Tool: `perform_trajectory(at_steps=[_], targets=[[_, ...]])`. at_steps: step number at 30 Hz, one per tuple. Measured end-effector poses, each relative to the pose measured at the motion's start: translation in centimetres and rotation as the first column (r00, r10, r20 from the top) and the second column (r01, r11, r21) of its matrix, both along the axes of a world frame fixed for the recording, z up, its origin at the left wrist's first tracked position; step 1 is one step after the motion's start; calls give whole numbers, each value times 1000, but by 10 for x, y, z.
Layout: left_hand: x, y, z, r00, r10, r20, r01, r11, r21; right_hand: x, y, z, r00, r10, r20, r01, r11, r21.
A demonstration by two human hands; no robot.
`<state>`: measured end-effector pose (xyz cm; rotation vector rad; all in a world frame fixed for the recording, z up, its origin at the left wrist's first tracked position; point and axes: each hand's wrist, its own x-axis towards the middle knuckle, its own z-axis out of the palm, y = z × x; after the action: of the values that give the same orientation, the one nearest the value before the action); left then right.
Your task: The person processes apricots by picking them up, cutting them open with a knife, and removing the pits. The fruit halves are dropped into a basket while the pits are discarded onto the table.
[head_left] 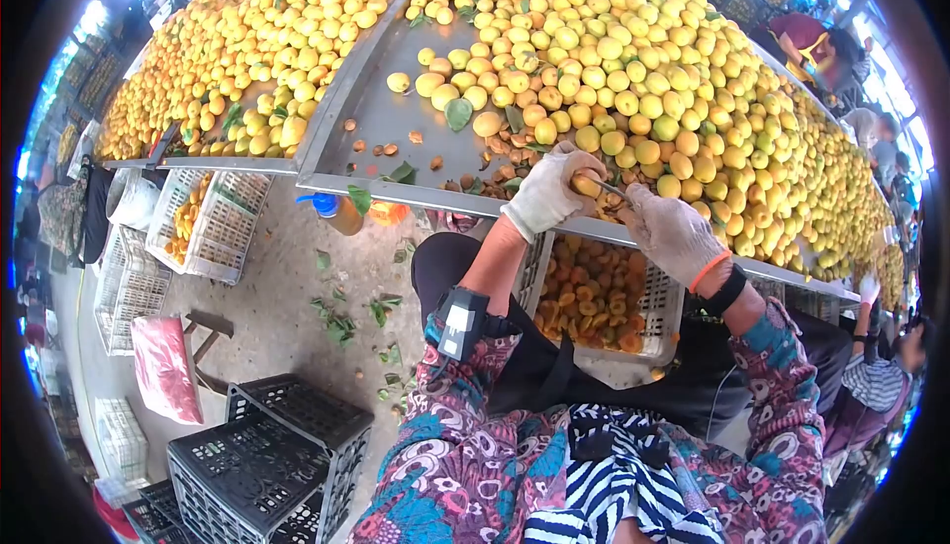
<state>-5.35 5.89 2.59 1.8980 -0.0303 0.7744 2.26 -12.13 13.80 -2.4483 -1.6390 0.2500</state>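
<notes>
My left hand (549, 188), in a pale work glove, is closed around an orange-yellow apricot (586, 184) near the table's front edge. On its right, my right hand (673, 232), also gloved, grips a thin knife (612, 191) whose blade reaches to the apricot. Beyond both hands, a large heap of whole apricots (633, 59) covers much of the metal table (381, 89). Pits and leaves lie on the metal left of my left hand. Beneath my hands, a white crate (653, 321) between my legs holds split apricots (589, 292).
A blue-capped bottle (341, 213) stands below the table edge. White crates (218, 227) are at the left, one with fruit. Black crates (247, 475) and a stool with a pink cushion (166, 368) are lower left. People (807, 45) work along the far and right sides.
</notes>
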Motion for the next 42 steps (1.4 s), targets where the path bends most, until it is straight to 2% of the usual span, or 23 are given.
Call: perform_trajectory(at_steps=[4, 7, 10, 13, 16, 21, 23, 24, 27, 30, 32, 35, 36, 38, 41, 42], targets=[[2, -1, 2, 1000, 7, 8, -7, 1000, 4, 5, -2, -1, 995, 7, -98, -6, 1000, 16], [1, -6, 5, 995, -100, 9, 98, 961, -258, 7, -3, -6, 983, -25, -180, 34, 998, 45], [3, -13, 2, 985, -168, 40, 164, 839, -519, 9, -2, -31, 966, -21, -256, 65, 985, 162], [12, -17, -9, 992, -85, 91, 122, 799, -589, 11, 0, -57, 945, -17, -326, 115, 952, 284], [17, -27, -13, 972, -114, 206, 235, 523, -819, 13, 9, -72, 923, -39, -382, 175, 929, 327], [29, -34, -15, 954, -10, 300, 277, 415, -867, 7, 29, -87, 946, -6, -326, 177, 849, 498], [34, -35, -20, 956, 18, 293, 267, 357, -895, 5, 33, -86, 934, -79, -348, 229, 879, 417], [34, -34, -19, 957, 30, 289, 258, 365, -894, 5, 34, -85, 927, -115, -356, 255, 892, 375], [34, -34, -21, 960, 57, 275, 235, 374, -897, 12, 37, -94, 951, -77, -300, 199, 894, 401], [38, -26, -24, 969, 53, 241, 206, 365, -908, 3, 39, -60, 972, -119, -201, 160, 967, 199], [32, -24, -17, 983, 18, 180, 163, 352, -922, 7, 40, -66, 975, -89, -202, 131, 970, 204], [29, -18, -21, 989, 42, 143, 94, 564, -820, 8, 43, -64, 966, -92, -243, 146, 965, 217], [30, -18, -23, 981, 29, 192, 151, 501, -852, 7, 44, -62, 958, -103, -268, 165, 961, 222], [37, -25, -27, 956, 9, 292, 269, 360, -893, 14, 43, -69, 937, 2, -348, 120, 936, 329], [34, -29, -20, 960, -5, 281, 257, 416, -872, 23, 37, -91, 879, 104, -466, 134, 883, 450], [32, -29, -20, 965, 8, 261, 219, 515, -829, 22, 37, -94, 858, 131, -497, 150, 861, 485]])
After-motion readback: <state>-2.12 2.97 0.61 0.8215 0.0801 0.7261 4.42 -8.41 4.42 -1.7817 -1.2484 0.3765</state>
